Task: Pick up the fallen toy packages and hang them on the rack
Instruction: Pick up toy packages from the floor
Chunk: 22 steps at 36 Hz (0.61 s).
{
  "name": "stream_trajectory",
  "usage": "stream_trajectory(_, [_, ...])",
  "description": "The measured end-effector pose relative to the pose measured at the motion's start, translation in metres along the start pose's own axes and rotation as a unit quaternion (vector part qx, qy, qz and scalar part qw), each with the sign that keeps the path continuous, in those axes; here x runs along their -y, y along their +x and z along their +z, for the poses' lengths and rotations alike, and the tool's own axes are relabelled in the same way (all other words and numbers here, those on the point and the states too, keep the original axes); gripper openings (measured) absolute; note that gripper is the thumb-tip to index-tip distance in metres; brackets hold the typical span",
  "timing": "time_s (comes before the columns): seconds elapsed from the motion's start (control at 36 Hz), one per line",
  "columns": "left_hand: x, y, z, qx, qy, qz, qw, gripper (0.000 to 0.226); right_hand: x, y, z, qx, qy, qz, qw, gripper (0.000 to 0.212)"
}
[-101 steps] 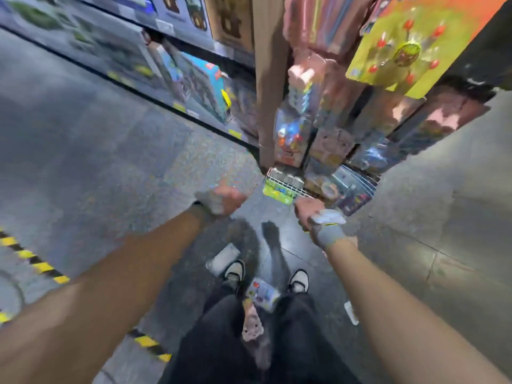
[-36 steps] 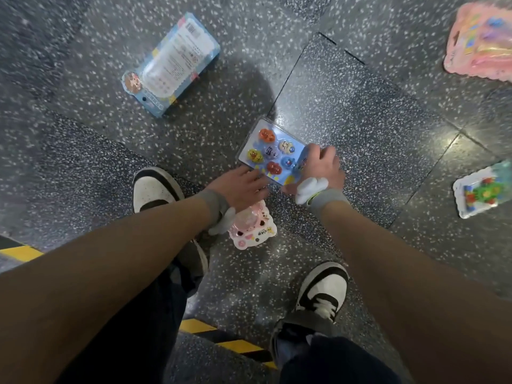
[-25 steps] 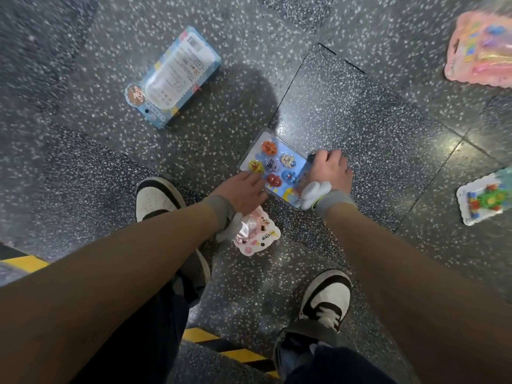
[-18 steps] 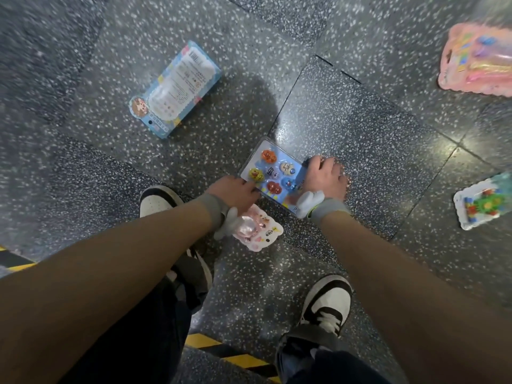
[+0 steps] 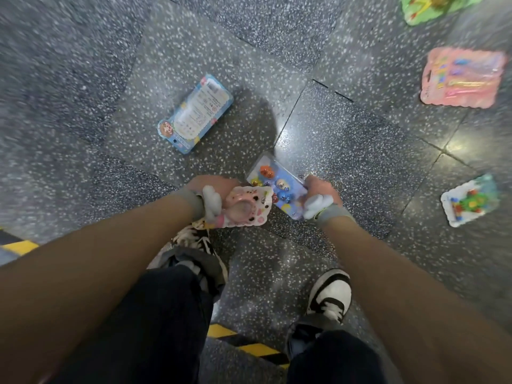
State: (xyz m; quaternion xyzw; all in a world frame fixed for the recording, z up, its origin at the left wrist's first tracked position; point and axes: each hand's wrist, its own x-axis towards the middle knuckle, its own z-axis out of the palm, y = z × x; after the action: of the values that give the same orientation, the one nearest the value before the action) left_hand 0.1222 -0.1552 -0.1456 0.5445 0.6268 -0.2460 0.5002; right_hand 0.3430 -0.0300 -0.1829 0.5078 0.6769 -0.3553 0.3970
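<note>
1. Right hand (image 5: 322, 189): fingers pinching the side of the blue pack (image 5: 277, 187), tipped up from the floor (image 5: 346, 139).
2. Left hand (image 5: 214, 185): fingers tucked out of sight, seemingly gripping the pink pack (image 5: 246, 207), touching the blue one.
3. Might slip and drop: shiny plastic, held by one edge only, two packs bumping.
4. Counted: two hands, two packs held, four more lying farther out: blue card pack (image 5: 195, 115) ahead of the left fingers; big pink pack (image 5: 461, 77), green pack (image 5: 432, 6), white pack (image 5: 471, 200) beyond the right fingers.
</note>
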Motion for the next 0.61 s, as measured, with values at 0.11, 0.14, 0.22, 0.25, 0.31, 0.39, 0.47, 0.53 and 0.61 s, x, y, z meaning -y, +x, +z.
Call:
stream_trajectory(0.11, [0.004,-0.047,-0.023,0.022,0.011,-0.001,1.0,0.048,0.013,-0.051,-0.037,0.019,0.037,0.018,0.999,0.033])
stream_trajectory(0.14, [0.005,-0.061,-0.033,0.019,0.007,0.003,1.0,0.05,0.017,-0.066,-0.049,0.023,0.032,0.016,0.999,0.036])
stream_trajectory(0.22, [0.001,-0.111,-0.078,0.019,-0.022,0.001,1.0,0.042,0.032,-0.113,-0.096,0.026,0.009,0.013,1.0,0.046])
stream_trajectory(0.25, [0.001,-0.114,-0.083,0.016,-0.021,0.002,1.0,0.039,0.035,-0.116,-0.1,0.025,0.006,0.012,1.0,0.047])
stream_trajectory(0.31, [0.0,-0.148,-0.114,0.0,0.0,0.003,1.0,0.035,0.05,-0.149,-0.135,0.024,0.001,0.023,0.999,0.045])
stream_trajectory(0.39, [0.004,-0.195,-0.155,-0.031,0.028,0.002,0.999,0.032,0.074,-0.198,-0.186,0.007,0.001,0.025,1.0,0.044])
stream_trajectory(0.47, [0.009,-0.24,-0.207,-0.058,0.023,0.009,0.998,0.037,0.103,-0.25,-0.241,-0.031,-0.001,-0.002,1.0,0.051])
stream_trajectory(0.53, [0.015,-0.263,-0.233,-0.074,0.032,0.016,0.997,0.043,0.122,-0.276,-0.269,-0.041,0.022,-0.014,0.999,0.046])
stream_trajectory(0.61, [0.027,-0.283,-0.264,-0.113,0.053,0.016,0.992,0.039,0.149,-0.313,-0.305,-0.082,0.043,-0.017,0.996,0.033])
